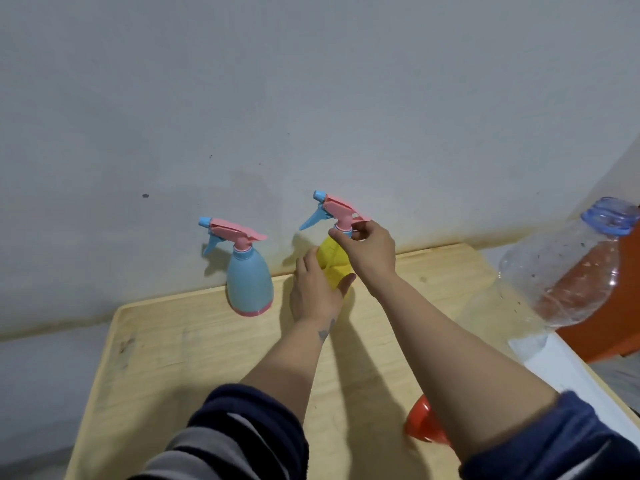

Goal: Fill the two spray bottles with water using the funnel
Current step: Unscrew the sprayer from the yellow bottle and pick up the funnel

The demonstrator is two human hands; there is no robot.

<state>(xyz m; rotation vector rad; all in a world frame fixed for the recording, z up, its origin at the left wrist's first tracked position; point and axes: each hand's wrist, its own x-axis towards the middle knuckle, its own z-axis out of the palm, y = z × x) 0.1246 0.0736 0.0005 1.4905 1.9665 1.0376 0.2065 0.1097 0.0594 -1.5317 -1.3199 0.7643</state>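
Note:
A yellow spray bottle (333,261) stands at the far edge of the wooden table (194,355), near the wall. My left hand (317,292) wraps around its body from the front. My right hand (370,247) pinches the neck collar just under its pink spray head (337,206). A blue spray bottle (248,284) with a pink spray head stands upright to the left, untouched. A red funnel (424,426) lies near the table's front right, partly hidden behind my right forearm.
A large clear plastic water bottle (571,271) with a blue neck ring stands at the right edge on a white surface (561,365). An orange object (620,327) is behind it. A grey wall rises directly behind the table.

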